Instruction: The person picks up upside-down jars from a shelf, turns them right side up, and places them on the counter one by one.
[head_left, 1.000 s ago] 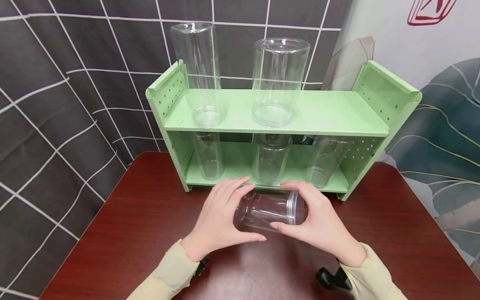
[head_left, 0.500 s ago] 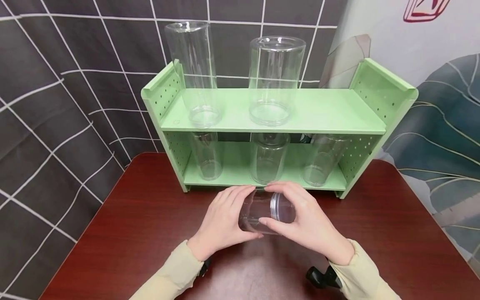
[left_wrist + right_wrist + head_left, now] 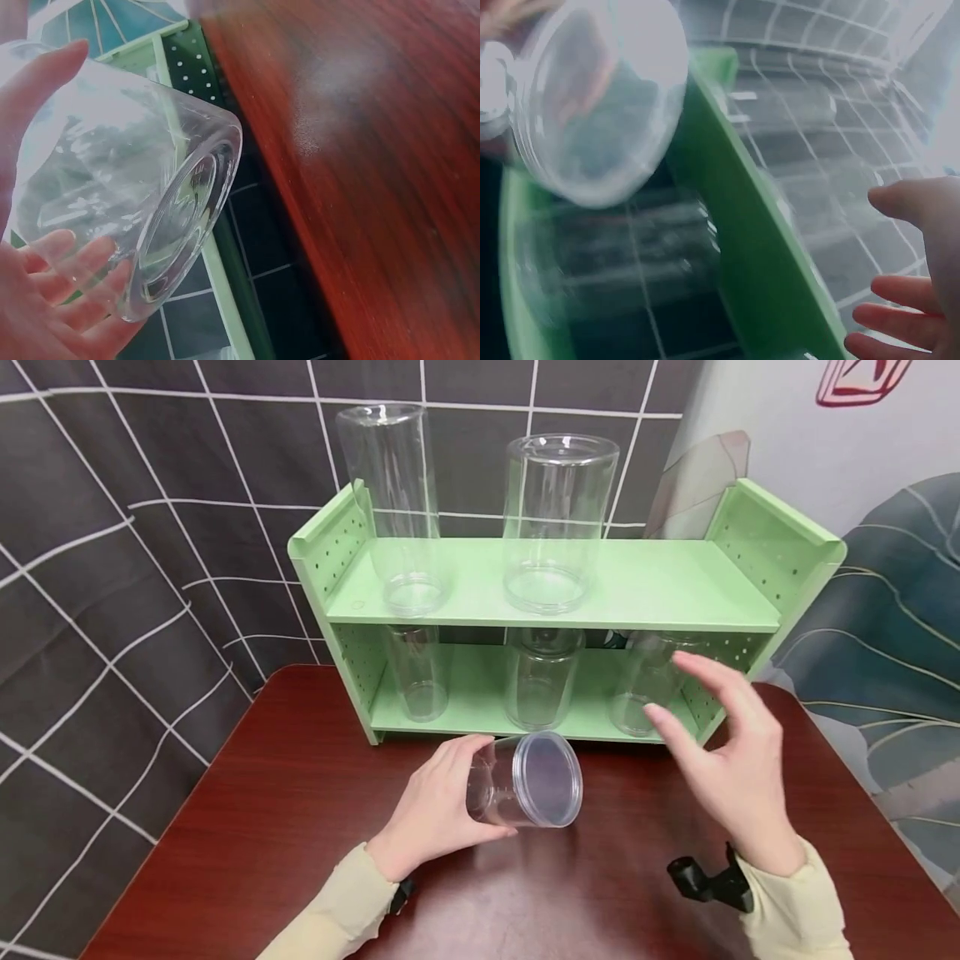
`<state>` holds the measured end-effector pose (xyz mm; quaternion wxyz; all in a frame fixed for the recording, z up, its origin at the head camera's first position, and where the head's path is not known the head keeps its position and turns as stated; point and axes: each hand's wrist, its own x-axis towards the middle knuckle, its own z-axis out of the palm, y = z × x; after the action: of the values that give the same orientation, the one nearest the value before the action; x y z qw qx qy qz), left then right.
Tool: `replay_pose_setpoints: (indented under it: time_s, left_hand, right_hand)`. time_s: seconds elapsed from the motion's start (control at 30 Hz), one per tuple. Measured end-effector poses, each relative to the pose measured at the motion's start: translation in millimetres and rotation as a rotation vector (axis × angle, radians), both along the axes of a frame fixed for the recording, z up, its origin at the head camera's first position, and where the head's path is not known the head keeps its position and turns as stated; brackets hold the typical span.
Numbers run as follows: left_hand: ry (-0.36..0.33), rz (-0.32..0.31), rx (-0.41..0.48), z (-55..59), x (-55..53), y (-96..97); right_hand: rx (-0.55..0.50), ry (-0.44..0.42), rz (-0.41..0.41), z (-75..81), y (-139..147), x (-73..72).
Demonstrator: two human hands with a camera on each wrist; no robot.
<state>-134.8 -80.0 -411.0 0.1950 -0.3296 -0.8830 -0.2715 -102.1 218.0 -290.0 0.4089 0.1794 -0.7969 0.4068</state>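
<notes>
In the head view a clear plastic jar (image 3: pixel 497 785) lies tilted on its side above the table, its round lid (image 3: pixel 552 779) facing right. My left hand (image 3: pixel 435 806) grips the jar near its base, thumb below and fingers over the top. The left wrist view shows the jar's rounded bottom (image 3: pixel 184 214) and the fingers behind its clear wall. My right hand (image 3: pixel 738 760) is apart from it, thumb and fingers spread around nothing, in front of the lower right jar (image 3: pixel 637 697). The right wrist view is blurred.
A green two-tier shelf (image 3: pixel 660 581) stands at the table's back. A tall jar (image 3: pixel 397 502) and a wider jar (image 3: pixel 558 518) are on top. Below are a slim jar (image 3: pixel 422 685) and a middle jar (image 3: pixel 538 685). The dark red table (image 3: pixel 300 827) lies in front.
My right hand has let go of the lid end of the jar and moved right and up towards the shelf. The left hand keeps its hold, and the lid now faces more towards the head camera.
</notes>
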Motion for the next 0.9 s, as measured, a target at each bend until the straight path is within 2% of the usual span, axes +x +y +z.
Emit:
replay_pose_setpoints:
  time_s: [0.13, 0.27, 0.33, 0.4, 0.5, 0.67, 0.77, 0.9]
  left_hand:
    - [-0.021, -0.011, 0.022, -0.2, 0.8, -4.0]
    - [-0.036, -0.025, 0.056, 1.2, 0.8, -9.4]
    - [-0.037, -0.017, 0.071, 2.2, 0.6, -13.9]
    - [-0.038, 0.005, 0.083, 3.0, 0.4, -19.7]
    - [-0.076, 0.049, 0.124, 4.3, 0.3, -31.7]
    - [-0.163, 0.097, 0.268, 3.9, -1.0, -56.8]
    - [-0.159, 0.150, 0.322, 3.9, 0.0, -69.3]
    - [-0.119, 0.252, 0.366, 7.4, 4.4, -81.3]
  right_hand:
    - [-0.155, -0.016, -0.150, 10.8, 11.2, 3.7]
    - [-0.349, -0.028, -0.311, 16.9, 28.3, -5.2]
    - [-0.392, -0.044, -0.367, 19.0, 38.2, -12.9]
    - [-0.391, -0.078, -0.401, 19.0, 49.3, -22.3]
    - [-0.368, -0.145, -0.424, 17.8, 60.2, -36.8]
    - [-0.369, -0.200, -0.426, 17.3, 70.2, -60.1]
    - [-0.396, -0.186, -0.426, 17.5, 74.4, -69.8]
    - [-0.425, -0.151, -0.442, 19.7, 75.6, -74.1]
